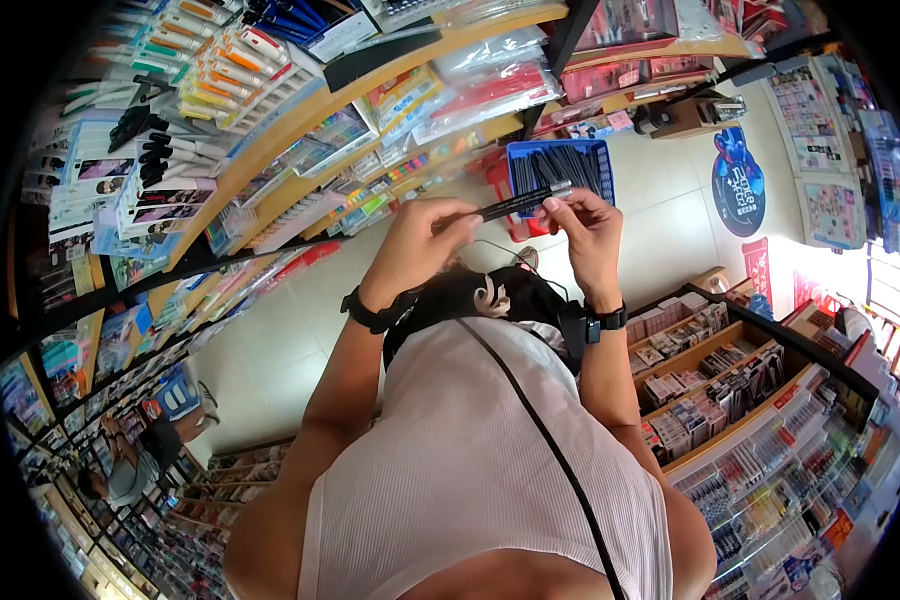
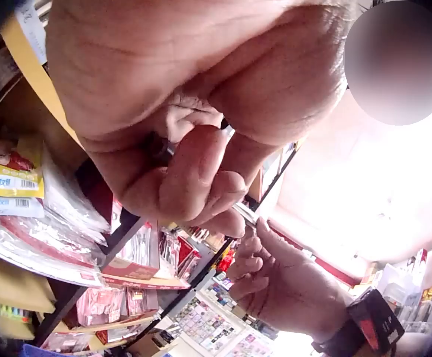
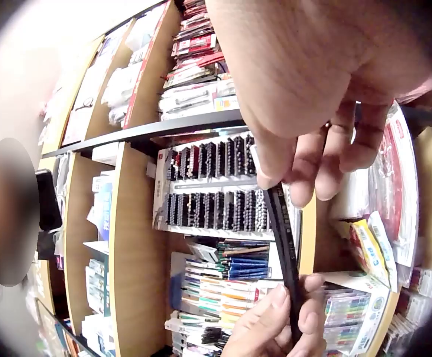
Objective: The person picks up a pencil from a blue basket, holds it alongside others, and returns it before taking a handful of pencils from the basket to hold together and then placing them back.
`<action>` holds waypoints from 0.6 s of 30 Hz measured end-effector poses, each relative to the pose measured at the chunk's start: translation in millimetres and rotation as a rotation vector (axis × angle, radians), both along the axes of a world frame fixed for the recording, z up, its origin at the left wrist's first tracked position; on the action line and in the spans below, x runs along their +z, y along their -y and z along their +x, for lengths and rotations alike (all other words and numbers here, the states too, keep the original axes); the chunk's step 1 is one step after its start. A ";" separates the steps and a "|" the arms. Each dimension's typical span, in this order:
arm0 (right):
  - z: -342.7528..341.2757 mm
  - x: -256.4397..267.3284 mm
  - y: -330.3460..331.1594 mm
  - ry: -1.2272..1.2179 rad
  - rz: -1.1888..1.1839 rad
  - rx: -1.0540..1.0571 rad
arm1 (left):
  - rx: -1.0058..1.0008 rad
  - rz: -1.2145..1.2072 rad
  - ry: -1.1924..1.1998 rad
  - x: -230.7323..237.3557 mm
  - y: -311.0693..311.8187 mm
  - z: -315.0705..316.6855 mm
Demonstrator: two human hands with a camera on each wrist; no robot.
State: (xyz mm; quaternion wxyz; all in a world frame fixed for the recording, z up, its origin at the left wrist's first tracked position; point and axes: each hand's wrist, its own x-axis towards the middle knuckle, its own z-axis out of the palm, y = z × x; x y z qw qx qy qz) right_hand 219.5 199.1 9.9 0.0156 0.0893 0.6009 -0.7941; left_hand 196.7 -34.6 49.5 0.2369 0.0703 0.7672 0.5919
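Slim black pens (image 1: 518, 204) with pale print and a clear or silvery end stretch between the two hands in front of the body. My left hand (image 1: 422, 243) grips their lower end, thumb against curled fingers, as the right wrist view also shows. At the other end, my right hand (image 1: 594, 232) pinches the pens (image 3: 284, 236) between thumb and index finger, its other fingers loosely bent. In the left wrist view the left hand's own palm and fingers mostly hide the pens. Just beyond the hands is a blue basket (image 1: 558, 145) filled with long dark sticks like them.
The basket rests on a red stool (image 1: 497, 178). Shelves of pens (image 1: 240, 75) and packets (image 1: 500, 90) curve along the left and front. A rack of small boxes (image 1: 705, 375) stands at the right. Another person (image 1: 135, 465) is far left on the tiled floor (image 1: 270, 370).
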 end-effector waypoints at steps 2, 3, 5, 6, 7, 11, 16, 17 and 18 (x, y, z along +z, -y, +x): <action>-0.1 -0.7 -0.2 0.003 0.002 0.000 | -0.008 -0.011 -0.013 -0.5 0.9 0.0; -0.4 -0.8 -0.1 0.001 -0.003 -0.008 | -0.018 -0.021 -0.027 -0.6 1.5 0.2; -0.9 -0.8 0.6 0.001 -0.010 -0.014 | -0.011 -0.021 -0.024 -0.6 1.1 1.2; -1.3 -0.4 0.9 -0.005 -0.016 -0.021 | -0.008 -0.019 -0.024 -0.5 0.8 1.1; -1.5 0.2 1.4 -0.011 -0.021 -0.029 | -0.008 -0.020 -0.023 0.0 1.0 0.6; -1.9 4.0 5.7 -0.032 -0.004 -0.010 | -0.026 -0.070 -0.053 0.8 1.0 -0.6; -1.4 3.7 8.1 -0.013 0.033 0.048 | -0.013 -0.038 -0.035 -0.6 0.3 1.2; -1.3 3.3 8.1 -0.012 0.033 0.047 | -0.007 -0.025 -0.025 0.4 -0.1 1.0; -1.1 2.8 8.2 -0.017 0.044 0.043 | -0.002 -0.013 -0.015 1.0 -0.1 1.0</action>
